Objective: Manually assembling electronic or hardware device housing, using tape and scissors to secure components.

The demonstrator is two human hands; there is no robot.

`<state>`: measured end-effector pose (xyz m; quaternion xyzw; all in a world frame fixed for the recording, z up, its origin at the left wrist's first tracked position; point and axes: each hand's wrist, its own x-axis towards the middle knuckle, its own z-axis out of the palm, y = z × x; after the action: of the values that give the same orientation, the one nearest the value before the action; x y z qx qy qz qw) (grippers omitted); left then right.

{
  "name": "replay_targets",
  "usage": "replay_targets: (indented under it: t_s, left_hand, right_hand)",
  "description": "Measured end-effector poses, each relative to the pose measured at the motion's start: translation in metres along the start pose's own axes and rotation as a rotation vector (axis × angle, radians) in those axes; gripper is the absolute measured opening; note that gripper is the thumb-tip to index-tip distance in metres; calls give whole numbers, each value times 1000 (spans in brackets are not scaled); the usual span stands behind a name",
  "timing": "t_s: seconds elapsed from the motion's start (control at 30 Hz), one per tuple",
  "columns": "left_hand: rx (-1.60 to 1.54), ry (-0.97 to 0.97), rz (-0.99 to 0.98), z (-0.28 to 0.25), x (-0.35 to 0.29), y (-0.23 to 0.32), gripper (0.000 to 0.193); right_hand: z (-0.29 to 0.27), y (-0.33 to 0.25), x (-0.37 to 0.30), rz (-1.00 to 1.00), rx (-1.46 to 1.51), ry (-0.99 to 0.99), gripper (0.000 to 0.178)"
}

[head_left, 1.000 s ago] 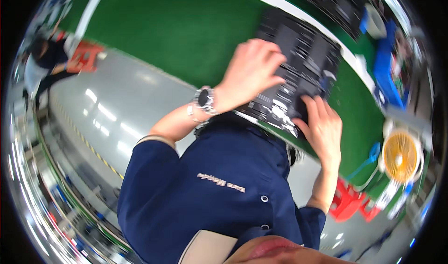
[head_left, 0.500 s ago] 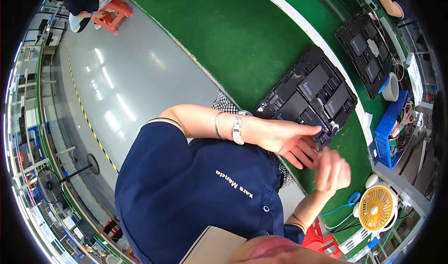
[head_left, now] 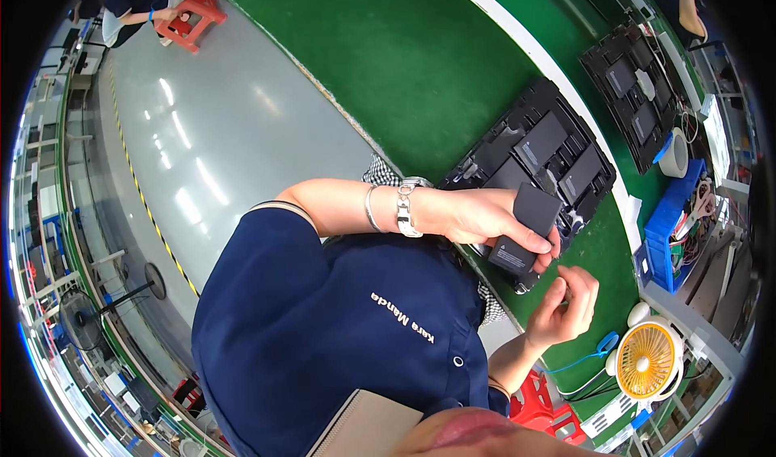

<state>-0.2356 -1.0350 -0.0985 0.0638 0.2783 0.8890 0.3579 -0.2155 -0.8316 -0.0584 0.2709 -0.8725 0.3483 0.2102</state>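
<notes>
My left hand point(head_left: 505, 223), with a silver watch and a bangle on its wrist, grips a flat dark-grey battery pack point(head_left: 535, 214) with pale print. The thumb lies across its face and the fingers curl behind it. My right hand point(head_left: 563, 305) is just beside the left fingertips, its fingers curled in; whatever they pinch is too small to make out. Under and beyond the battery pack, a black rectangular tray-like housing point(head_left: 594, 138) lies on the green bench point(head_left: 347, 61). Several similar dark blocks sit in it, and my left hand hides its near part.
A second black housing point(head_left: 634, 93) lies farther right. Near it are a tape roll point(head_left: 675, 154) and a blue bin point(head_left: 667, 239) with scissors. A yellow-white fan point(head_left: 647, 360) and blue-handled scissors point(head_left: 606, 344) are at lower right. A person sits by a red stool point(head_left: 191, 22).
The battery pack has come into view in my left hand, raised over the near part of the housing. My right hand has shifted slightly down and turned, its fingers curled.
</notes>
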Motion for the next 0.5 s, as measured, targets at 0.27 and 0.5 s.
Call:
replay_targets:
  t_s: [0.27,0.5]
  left_hand:
    - [354,60,198,7,3,10,12]
    - [652,268,157,13,9,23,13]
  right_hand:
    - [4,-5,-2,362,183,-41,8]
    - [2,-3,8,452,185,-119,7]
